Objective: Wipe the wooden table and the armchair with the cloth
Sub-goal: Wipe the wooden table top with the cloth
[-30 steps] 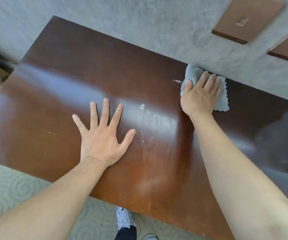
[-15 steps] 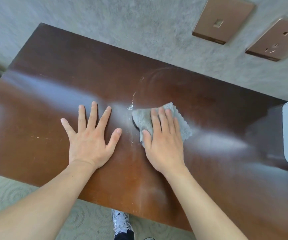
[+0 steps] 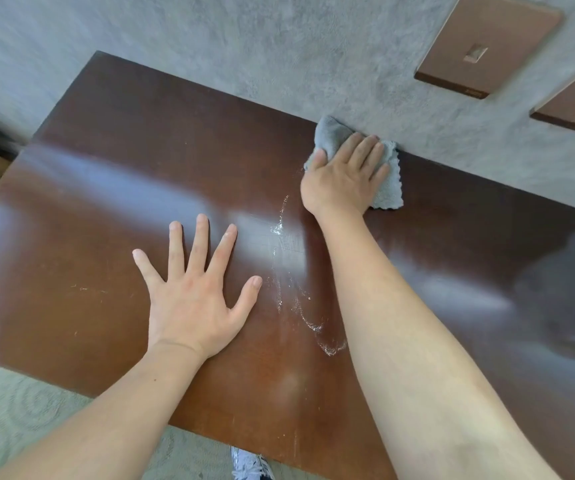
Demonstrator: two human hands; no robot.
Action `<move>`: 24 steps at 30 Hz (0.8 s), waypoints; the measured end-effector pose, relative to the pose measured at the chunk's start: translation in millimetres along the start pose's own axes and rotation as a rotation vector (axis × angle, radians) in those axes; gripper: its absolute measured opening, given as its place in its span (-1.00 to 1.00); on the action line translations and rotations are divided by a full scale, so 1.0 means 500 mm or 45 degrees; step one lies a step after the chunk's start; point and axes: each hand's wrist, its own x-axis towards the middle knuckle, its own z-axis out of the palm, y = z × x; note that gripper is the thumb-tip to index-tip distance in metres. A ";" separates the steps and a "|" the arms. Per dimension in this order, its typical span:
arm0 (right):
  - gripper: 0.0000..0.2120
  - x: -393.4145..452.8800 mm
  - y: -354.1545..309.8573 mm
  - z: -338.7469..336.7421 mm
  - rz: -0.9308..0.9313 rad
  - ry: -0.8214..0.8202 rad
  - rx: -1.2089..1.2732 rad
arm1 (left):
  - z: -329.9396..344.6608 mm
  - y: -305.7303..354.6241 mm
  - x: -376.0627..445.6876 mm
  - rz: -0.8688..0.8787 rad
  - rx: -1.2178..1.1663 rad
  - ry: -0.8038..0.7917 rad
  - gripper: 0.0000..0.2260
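Right hand (image 3: 343,178) pressed flat on grey cloth (image 3: 388,192) at far table (image 3: 112,161) edge against wall (image 3: 279,46), cloth crumpled, long axis running from far-left to near-right, left hand (image 3: 192,299) splayed flat on table, empty, white residue streaks (image 3: 282,271) between the arms

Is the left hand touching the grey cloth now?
Apart. The head view shows the left hand flat on bare table, the cloth under the right hand.

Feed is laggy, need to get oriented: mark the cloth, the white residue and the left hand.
cloth (image 3: 388,188): head view, on its exposed right edge.
residue (image 3: 277,230): head view, on the bright speckled patch.
left hand (image 3: 192,299): head view, on its back.
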 end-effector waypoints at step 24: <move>-0.35 -0.022 -0.070 0.016 -0.249 -0.040 0.014 | -0.003 0.001 -0.001 0.004 -0.007 0.001 -0.31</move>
